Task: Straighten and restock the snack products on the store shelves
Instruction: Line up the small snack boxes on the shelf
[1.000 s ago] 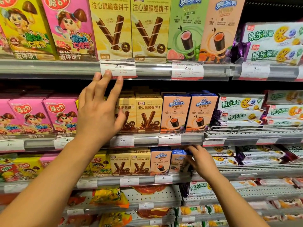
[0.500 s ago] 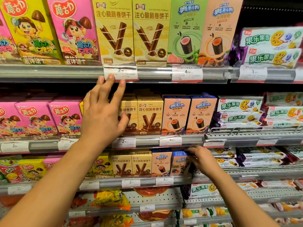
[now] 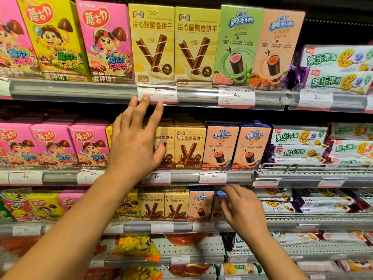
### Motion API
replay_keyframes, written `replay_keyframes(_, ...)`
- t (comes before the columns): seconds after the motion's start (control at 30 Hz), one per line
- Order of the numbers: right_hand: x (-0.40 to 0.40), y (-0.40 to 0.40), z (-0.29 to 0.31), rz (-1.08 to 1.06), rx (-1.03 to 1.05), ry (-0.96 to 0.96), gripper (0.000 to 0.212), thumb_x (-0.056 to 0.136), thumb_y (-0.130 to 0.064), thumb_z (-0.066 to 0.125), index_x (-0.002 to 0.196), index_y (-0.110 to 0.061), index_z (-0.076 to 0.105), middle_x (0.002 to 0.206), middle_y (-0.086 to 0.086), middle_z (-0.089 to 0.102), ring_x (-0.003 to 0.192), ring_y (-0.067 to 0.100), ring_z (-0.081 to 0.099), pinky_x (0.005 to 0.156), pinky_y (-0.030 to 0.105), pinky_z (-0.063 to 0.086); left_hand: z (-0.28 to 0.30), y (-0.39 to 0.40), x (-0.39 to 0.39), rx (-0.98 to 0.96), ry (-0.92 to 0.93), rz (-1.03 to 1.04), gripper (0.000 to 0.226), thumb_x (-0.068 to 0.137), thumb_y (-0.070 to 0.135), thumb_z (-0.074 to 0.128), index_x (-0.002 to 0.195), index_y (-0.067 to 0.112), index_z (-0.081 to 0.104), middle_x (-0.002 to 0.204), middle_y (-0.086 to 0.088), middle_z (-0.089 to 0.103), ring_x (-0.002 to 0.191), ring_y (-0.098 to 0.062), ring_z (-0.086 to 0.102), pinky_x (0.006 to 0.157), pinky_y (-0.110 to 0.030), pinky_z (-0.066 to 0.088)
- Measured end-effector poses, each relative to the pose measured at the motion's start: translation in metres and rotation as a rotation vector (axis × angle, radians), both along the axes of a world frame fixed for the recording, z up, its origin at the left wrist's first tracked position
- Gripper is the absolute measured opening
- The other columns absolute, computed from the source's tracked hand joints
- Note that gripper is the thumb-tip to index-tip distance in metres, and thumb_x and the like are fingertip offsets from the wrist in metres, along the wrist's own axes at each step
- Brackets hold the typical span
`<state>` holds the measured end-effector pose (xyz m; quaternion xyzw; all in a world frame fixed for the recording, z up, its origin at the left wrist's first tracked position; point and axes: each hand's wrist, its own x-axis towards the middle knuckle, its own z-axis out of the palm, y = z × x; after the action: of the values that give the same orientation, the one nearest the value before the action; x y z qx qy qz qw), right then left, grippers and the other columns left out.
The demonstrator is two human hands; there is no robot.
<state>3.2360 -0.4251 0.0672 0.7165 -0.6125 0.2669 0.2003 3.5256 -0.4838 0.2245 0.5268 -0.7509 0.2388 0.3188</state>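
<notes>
left hand [image 3: 135, 144] still on price tag [image 3: 157, 93] | right hand [image 3: 242, 213] still gripping blue box [image 3: 219, 194]

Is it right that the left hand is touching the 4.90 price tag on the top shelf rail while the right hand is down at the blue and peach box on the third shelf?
Not quite. In the head view, the left hand has its fingertips on the 2.90 price tag, not the 4.90 price tag further right. The right hand is at the blue and peach box on the third shelf, as you said.
</notes>
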Motion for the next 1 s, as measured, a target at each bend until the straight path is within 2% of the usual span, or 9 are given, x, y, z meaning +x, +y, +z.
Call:
replay_keyframes(0.1, 0.024, -0.001, 0.024, 0.098, -0.039, 0.001, 0.035, 0.086, -0.031, 0.053, 0.114, -0.017, 0.068, 0.111, -0.001, 0.069, 0.097, 0.022, 0.065, 0.084, 0.037, 0.054, 0.001, 0.003, -0.002, 0.022, 0.04, -0.031, 0.084, 0.087, 0.042, 0.059, 0.16, 0.022, 0.023, 0.166, -0.012, 0.013, 0.154, -0.035, 0.01, 0.118, -0.058, 0.025)
replay_keyframes(0.23, 0.056, -0.009, 0.026, 0.172, 0.112, 0.048, 0.056, 0.085, -0.036, 0.045, 0.138, -0.019, 0.055, 0.137, 0.003, 0.059, 0.125, 0.024, 0.056, 0.108, 0.044, 0.046, -0.008, 0.012, 0.0, 0.041, 0.085, -0.092, 0.075, 0.092, 0.041, 0.054, 0.159, 0.022, 0.026, 0.168, -0.009, 0.012, 0.155, -0.031, 0.008, 0.121, -0.057, 0.023)
replay_keyframes(0.33, 0.075, -0.013, 0.017, 0.174, 0.188, 0.075, 0.065, 0.085, -0.037, 0.051, 0.148, -0.019, 0.045, 0.148, 0.005, 0.05, 0.138, 0.026, 0.046, 0.116, 0.048, 0.038, -0.039, 0.026, 0.006, 0.068, 0.186, -0.153, 0.069, 0.093, 0.038, 0.053, 0.157, 0.023, 0.032, 0.167, -0.004, 0.018, 0.155, -0.027, 0.013, 0.121, -0.056, 0.024)
replay_keyframes(0.43, 0.083, -0.014, 0.005, 0.118, 0.212, 0.089, 0.072, 0.084, -0.036, 0.061, 0.151, -0.019, 0.04, 0.154, 0.007, 0.045, 0.144, 0.028, 0.04, 0.118, 0.049, 0.034, -0.093, 0.042, 0.021, 0.211, 0.269, -0.154, 0.063, 0.094, 0.041, 0.048, 0.154, 0.028, 0.035, 0.165, 0.004, 0.023, 0.154, -0.02, 0.017, 0.123, -0.052, 0.022)
replay_keyframes(0.53, 0.089, -0.014, 0.001, 0.07, 0.233, 0.08, 0.073, 0.087, -0.039, 0.058, 0.154, -0.021, 0.036, 0.159, 0.005, 0.038, 0.148, 0.027, 0.033, 0.12, 0.051, 0.032, -0.146, 0.047, 0.051, 0.371, 0.314, -0.086, 0.062, 0.094, 0.048, 0.039, 0.153, 0.03, 0.038, 0.162, 0.01, 0.027, 0.151, -0.015, 0.021, 0.122, -0.05, 0.024)
replay_keyframes(0.63, 0.095, -0.015, 0.0, 0.022, 0.258, 0.058, 0.072, 0.089, -0.041, 0.052, 0.156, -0.022, 0.032, 0.161, 0.005, 0.033, 0.15, 0.026, 0.029, 0.118, 0.052, 0.033, -0.173, 0.047, 0.09, 0.407, 0.332, -0.013, 0.063, 0.091, 0.043, 0.046, 0.151, 0.027, 0.042, 0.161, 0.008, 0.033, 0.148, -0.008, 0.02, 0.123, -0.039, 0.016)
replay_keyframes(0.7, 0.103, -0.014, -0.002, -0.031, 0.272, 0.042, 0.075, 0.089, -0.042, 0.056, 0.157, -0.022, 0.031, 0.162, 0.006, 0.032, 0.151, 0.028, 0.028, 0.118, 0.052, 0.035, -0.179, 0.044, 0.116, 0.402, 0.357, 0.038, 0.065, 0.088, 0.037, 0.052, 0.15, 0.023, 0.044, 0.16, 0.003, 0.036, 0.148, -0.014, 0.024, 0.123, -0.041, 0.02)
replay_keyframes(0.83, 0.122, -0.013, -0.006, -0.103, 0.246, 0.004, 0.085, 0.08, -0.041, 0.07, 0.154, -0.016, 0.037, 0.158, 0.012, 0.038, 0.147, 0.033, 0.034, 0.113, 0.052, 0.039, -0.183, 0.03, 0.16, 0.355, 0.395, 0.083, 0.067, 0.085, 0.032, 0.054, 0.149, 0.017, 0.044, 0.157, -0.004, 0.039, 0.147, -0.028, 0.033, 0.119, -0.055, 0.031)
replay_keyframes(1.0, 0.135, -0.016, -0.009, -0.151, 0.255, -0.09, 0.081, 0.085, -0.038, 0.064, 0.156, -0.014, 0.033, 0.161, 0.013, 0.03, 0.151, 0.033, 0.028, 0.108, 0.057, 0.045, -0.19, 0.014, 0.195, 0.184, 0.324, 0.032, 0.062, 0.089, 0.028, 0.051, 0.148, 0.007, 0.048, 0.155, -0.013, 0.043, 0.147, -0.034, 0.035, 0.12, -0.053, 0.03)
